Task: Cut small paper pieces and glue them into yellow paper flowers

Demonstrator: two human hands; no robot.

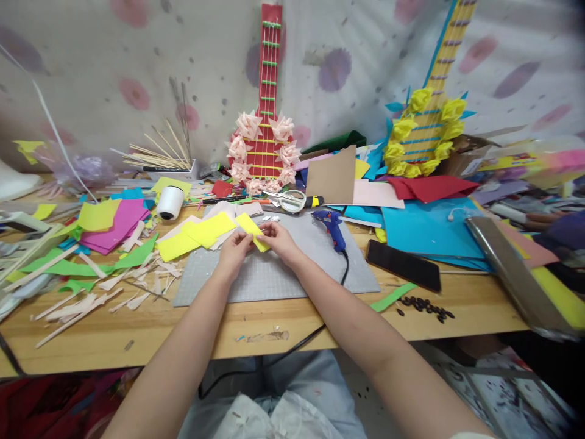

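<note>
Yellow paper piece [248, 225] sits between both hands, over grey mat [283, 285] on worktop [183, 344]. Left hand [234, 253] pinches its left side, right hand [280, 242] its right. Yellow strips [201, 231] just beside left hand. Scissors [292, 200] beyond; blue glue gun [336, 233] right, cord [344, 271] crossing mat.

A craft workspace is filling the frame: pale paper offcuts [75, 308] are littering a long light-wood table [95, 350] at left, a blue pistol-shaped glue gun [333, 227] is lying right of centre, and a red, flower-trimmed model guitar [266, 146] is standing upper centre.
</note>
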